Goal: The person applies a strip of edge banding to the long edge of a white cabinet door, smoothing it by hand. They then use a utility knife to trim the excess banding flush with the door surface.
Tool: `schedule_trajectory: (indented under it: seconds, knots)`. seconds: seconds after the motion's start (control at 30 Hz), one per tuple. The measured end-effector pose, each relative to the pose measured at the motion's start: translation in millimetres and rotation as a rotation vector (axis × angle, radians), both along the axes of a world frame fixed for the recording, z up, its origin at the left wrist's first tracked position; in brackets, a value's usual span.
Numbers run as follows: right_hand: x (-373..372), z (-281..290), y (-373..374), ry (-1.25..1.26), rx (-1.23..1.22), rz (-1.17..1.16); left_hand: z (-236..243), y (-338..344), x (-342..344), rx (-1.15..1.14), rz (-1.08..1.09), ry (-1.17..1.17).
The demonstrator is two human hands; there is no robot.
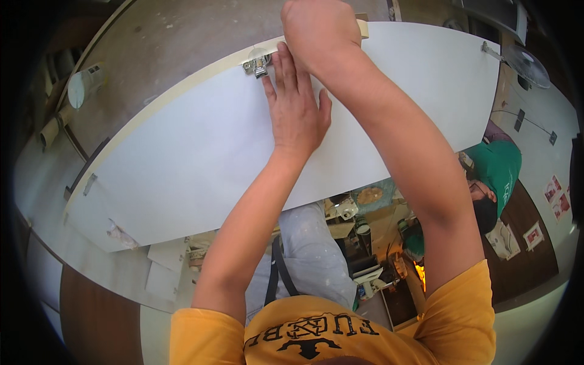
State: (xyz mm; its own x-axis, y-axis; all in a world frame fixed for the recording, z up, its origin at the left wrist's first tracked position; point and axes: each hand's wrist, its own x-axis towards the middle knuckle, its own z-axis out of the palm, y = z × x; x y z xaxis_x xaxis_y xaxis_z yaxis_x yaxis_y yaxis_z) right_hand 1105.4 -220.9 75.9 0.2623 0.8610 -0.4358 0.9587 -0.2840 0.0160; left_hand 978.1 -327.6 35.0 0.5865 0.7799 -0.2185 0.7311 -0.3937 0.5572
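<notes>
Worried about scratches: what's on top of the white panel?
On the white panel: the left hand, a metal hinge beside it, and fittings near both ends. Beneath that hand and right forearm, its surface is hidden.

Smooth, satin-looking panel (pixel 201 134) from 8 through 12 to 2 o'clock; shiny metal hinge (pixel 260 66) between 11 and 12. Matt cloth shirt (pixel 383 350) at 5 to 6, speckled cloth trousers (pixel 313 246) near 6; smooth, wood-look board (pixel 97 316) at 8.

Left hand (pixel 297 115) flat on white panel (pixel 201 146), fingers (pixel 288 70) beside metal hinge (pixel 258 66); right hand (pixel 321 31) clenched nearby.
</notes>
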Motion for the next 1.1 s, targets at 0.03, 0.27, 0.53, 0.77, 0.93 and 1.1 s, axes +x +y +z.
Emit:
schedule_trajectory:
  seconds: [0.03,0.27,0.53,0.77,0.93,1.1]
  knots:
    - [-0.5,3.4,1.7,0.016,-0.002,0.003,-9.7,1.5,4.1,0.031,0.023,0.031]
    - [1.4,0.2,0.4,0.076,0.003,-0.003,-28.5,-4.8,16.2,0.083,0.041,0.26]
    - [7.2,19.2,-12.3,0.142,-0.029,0.011,-38.6,-8.4,29.4,0.162,0.163,0.233]
    - [52.5,24.5,-45.9,0.481,0.144,0.042,-37.0,-4.4,46.4,0.222,0.281,0.185]
    - [82.5,28.2,-55.9,0.763,0.202,-0.03,-33.6,-6.4,49.2,0.252,0.273,0.22]
    - [131.1,43.5,-80.3,0.678,0.169,-0.078,-36.1,-6.4,49.0,0.271,0.311,0.23]
